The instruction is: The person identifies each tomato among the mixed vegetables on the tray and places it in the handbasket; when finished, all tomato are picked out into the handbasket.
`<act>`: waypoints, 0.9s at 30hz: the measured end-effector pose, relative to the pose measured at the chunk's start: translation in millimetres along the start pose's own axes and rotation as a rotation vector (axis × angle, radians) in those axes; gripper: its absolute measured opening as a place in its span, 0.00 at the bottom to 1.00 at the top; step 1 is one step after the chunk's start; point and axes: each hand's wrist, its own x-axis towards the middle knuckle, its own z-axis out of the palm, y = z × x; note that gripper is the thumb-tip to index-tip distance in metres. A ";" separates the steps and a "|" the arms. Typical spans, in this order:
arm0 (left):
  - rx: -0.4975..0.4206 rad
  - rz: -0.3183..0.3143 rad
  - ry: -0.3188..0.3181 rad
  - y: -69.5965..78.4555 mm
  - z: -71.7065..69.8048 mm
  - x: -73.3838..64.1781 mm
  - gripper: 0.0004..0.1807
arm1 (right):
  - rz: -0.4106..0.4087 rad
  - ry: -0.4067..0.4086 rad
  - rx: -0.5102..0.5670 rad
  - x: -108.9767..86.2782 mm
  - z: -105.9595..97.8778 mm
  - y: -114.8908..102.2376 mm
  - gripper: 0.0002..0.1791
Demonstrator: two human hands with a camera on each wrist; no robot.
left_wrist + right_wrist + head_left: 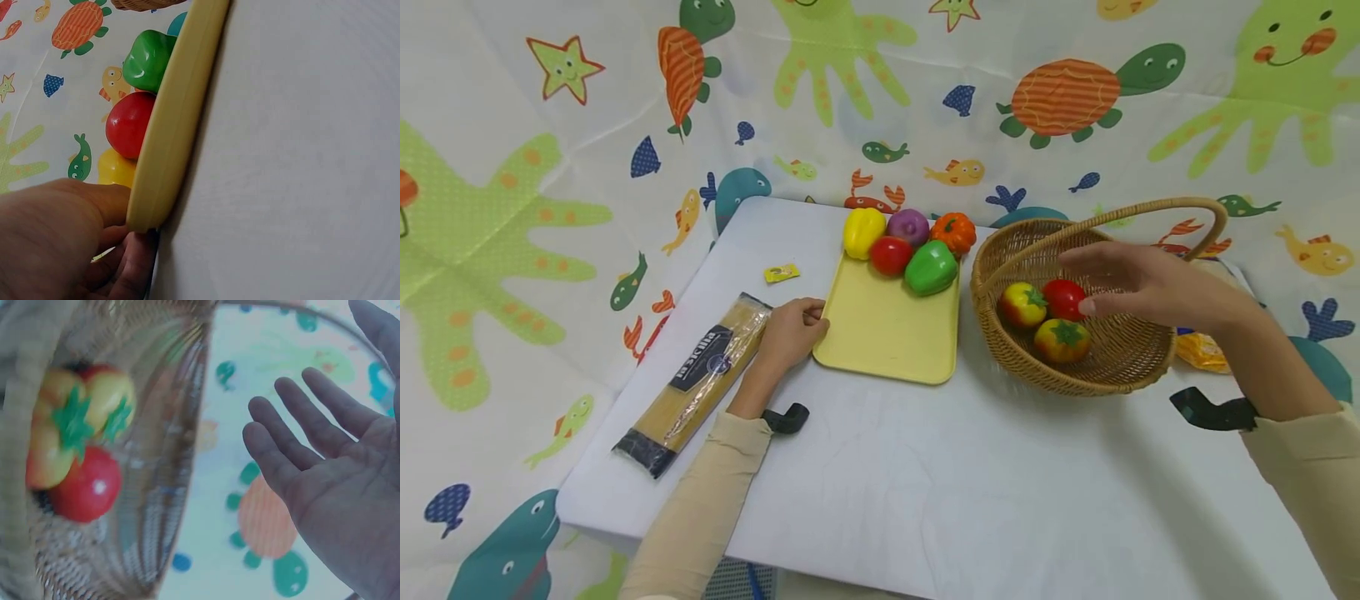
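Note:
At the left edge of a yellow tray (887, 337), my left hand (792, 335) pinches the rim; the left wrist view shows fingers on both sides of the tray's corner. On the tray's far end lie a yellow bell pepper (863, 233), a purple onion-like piece (908, 227), an orange pumpkin-like piece (955, 234), a round red piece (891, 256) and a green bell pepper (932, 269). My right hand (1157, 287), fingers extended and holding nothing, hovers over a wicker basket (1000, 346). Inside are two yellow-red fruits (1063, 341) with green leaf tops and a red one (1064, 299).
A pack of spaghetti (696, 379) lies left of my left forearm, with a small yellow packet (782, 273) beyond it. The basket's handle (1150, 207) arches above my right hand. An orange packet (1201, 353) sits partly hidden behind the basket. A patterned cloth hangs behind the table.

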 end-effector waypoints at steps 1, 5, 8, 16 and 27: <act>0.002 -0.002 -0.001 0.0 -0.4 0.2 0.22 | -0.018 0.005 0.005 -3.4 2.2 -4.8 0.31; 0.002 -0.004 -0.004 0.4 -1.7 1.2 0.22 | -0.081 0.009 0.050 -11.8 16.3 -30.3 0.33; 0.000 -0.006 -0.002 0.3 -1.9 1.6 0.22 | -0.191 0.007 0.093 -10.8 31.5 -49.0 0.35; -0.009 -0.002 -0.013 -1.8 1.0 1.3 0.22 | -0.328 0.091 0.211 15.3 79.8 -87.7 0.40; -0.002 0.010 -0.011 -0.6 0.9 1.7 0.22 | -0.276 0.190 0.370 87.6 124.7 -125.2 0.45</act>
